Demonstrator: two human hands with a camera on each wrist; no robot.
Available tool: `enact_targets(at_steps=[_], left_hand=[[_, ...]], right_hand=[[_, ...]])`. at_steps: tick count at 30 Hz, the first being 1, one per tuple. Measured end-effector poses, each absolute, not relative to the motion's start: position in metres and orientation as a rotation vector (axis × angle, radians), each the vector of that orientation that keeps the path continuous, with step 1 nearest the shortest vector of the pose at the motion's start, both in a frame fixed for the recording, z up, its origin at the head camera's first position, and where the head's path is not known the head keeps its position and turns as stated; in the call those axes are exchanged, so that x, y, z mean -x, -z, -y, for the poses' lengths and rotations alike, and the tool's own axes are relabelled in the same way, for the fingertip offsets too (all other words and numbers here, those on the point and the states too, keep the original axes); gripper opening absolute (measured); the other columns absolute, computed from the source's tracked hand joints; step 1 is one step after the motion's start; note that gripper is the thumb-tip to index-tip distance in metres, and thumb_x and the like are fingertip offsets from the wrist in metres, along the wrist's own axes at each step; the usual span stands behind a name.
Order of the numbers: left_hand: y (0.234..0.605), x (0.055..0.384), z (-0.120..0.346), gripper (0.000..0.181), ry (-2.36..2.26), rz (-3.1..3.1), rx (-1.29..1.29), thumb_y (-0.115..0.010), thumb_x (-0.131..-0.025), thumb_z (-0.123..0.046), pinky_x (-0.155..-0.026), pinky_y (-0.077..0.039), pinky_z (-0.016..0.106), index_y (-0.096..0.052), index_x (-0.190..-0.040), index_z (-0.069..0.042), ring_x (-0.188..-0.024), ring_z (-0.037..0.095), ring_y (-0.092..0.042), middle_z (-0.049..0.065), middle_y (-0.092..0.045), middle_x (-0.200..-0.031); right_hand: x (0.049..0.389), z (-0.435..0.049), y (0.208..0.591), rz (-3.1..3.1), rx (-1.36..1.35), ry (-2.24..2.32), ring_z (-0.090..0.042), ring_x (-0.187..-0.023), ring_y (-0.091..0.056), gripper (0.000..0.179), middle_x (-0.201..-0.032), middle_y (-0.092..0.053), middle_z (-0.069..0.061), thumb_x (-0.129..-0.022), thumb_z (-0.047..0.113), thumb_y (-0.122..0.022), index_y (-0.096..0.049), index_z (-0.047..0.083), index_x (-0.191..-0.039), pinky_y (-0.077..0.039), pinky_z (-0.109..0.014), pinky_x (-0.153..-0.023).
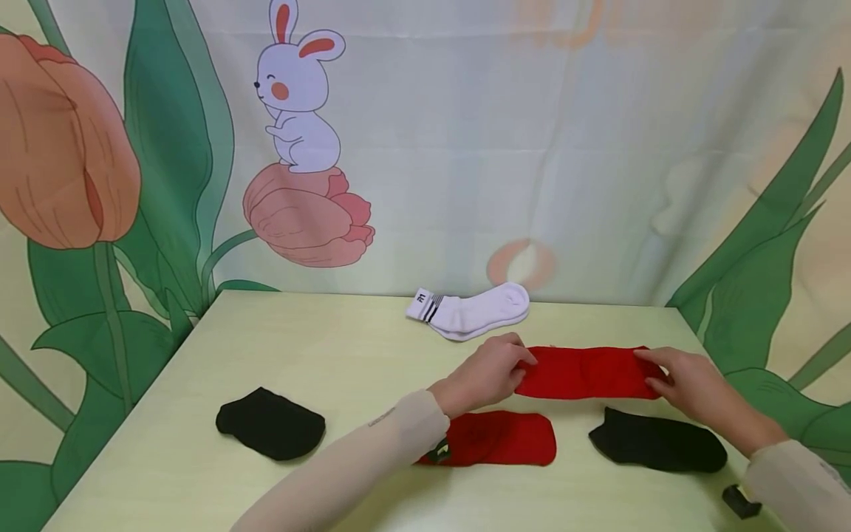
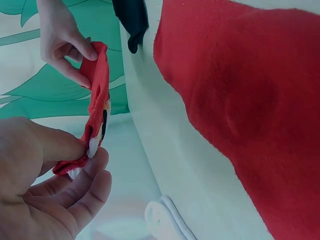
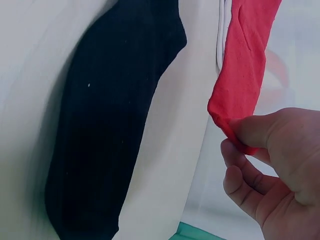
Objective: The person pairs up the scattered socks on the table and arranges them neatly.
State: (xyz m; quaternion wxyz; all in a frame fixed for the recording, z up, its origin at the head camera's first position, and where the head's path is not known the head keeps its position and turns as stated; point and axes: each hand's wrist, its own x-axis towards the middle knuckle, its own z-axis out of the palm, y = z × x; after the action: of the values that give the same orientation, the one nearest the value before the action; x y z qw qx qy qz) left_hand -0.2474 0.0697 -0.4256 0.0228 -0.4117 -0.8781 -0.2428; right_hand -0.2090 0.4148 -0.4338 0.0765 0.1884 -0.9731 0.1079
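Observation:
A red sock (image 1: 585, 373) is stretched level between my two hands, above the right half of the table. My left hand (image 1: 488, 373) pinches its left end between thumb and fingers. At the other end, my right hand (image 1: 694, 384) pinches the corner in the same way. In the left wrist view the held red sock (image 2: 97, 100) is seen edge-on, with some white and black on its far face. A second red sock (image 1: 505, 440) lies flat below, its left end partly covered by my left sleeve.
One black sock (image 1: 269, 425) lies at the left, another black sock (image 1: 658, 443) below my right hand. White socks (image 1: 475, 310) with black stripes lie at the table's back edge, before a printed curtain (image 1: 432, 148). A small black object (image 1: 741, 502) sits beside the right sleeve.

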Motion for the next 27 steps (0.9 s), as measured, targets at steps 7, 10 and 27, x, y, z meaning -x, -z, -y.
enact_targets(at_steps=[7,10,27], left_hand=[[0.425,0.244,-0.055,0.025,0.798,2.722,1.265,-0.067,-0.096,-0.003,-0.081,-0.049,0.012,-0.076,-0.12,-0.003,-0.098,0.014,-0.062,0.006,-0.069,-0.114],[0.427,0.243,-0.049,0.025,0.808,2.732,1.252,-0.067,-0.096,-0.003,-0.08,-0.049,0.012,-0.076,-0.12,-0.004,-0.098,0.013,-0.061,0.005,-0.069,-0.113],[0.432,0.236,-0.022,0.024,0.825,2.742,1.225,-0.067,-0.096,-0.002,-0.081,-0.05,0.014,-0.076,-0.118,-0.002,-0.099,0.016,-0.062,0.007,-0.069,-0.112]], right_hand=[[0.206,-0.403,0.434,2.875,-0.619,-0.339,-0.024,-0.08,-0.066,0.052,-0.112,-0.07,-0.026,-0.081,-0.002,-0.083,-0.064,-0.009,-0.128,-0.06,-0.038,-0.067],[0.205,-0.398,0.434,2.866,-0.633,-0.326,-0.018,-0.073,-0.064,0.053,-0.112,-0.07,-0.026,-0.08,-0.001,-0.085,-0.064,-0.009,-0.128,-0.059,-0.035,-0.066],[0.204,-0.376,0.434,2.929,-0.638,-0.424,-0.013,-0.074,-0.059,0.055,-0.116,-0.07,-0.023,-0.083,0.001,-0.083,-0.062,-0.008,-0.133,-0.056,-0.027,-0.064]])
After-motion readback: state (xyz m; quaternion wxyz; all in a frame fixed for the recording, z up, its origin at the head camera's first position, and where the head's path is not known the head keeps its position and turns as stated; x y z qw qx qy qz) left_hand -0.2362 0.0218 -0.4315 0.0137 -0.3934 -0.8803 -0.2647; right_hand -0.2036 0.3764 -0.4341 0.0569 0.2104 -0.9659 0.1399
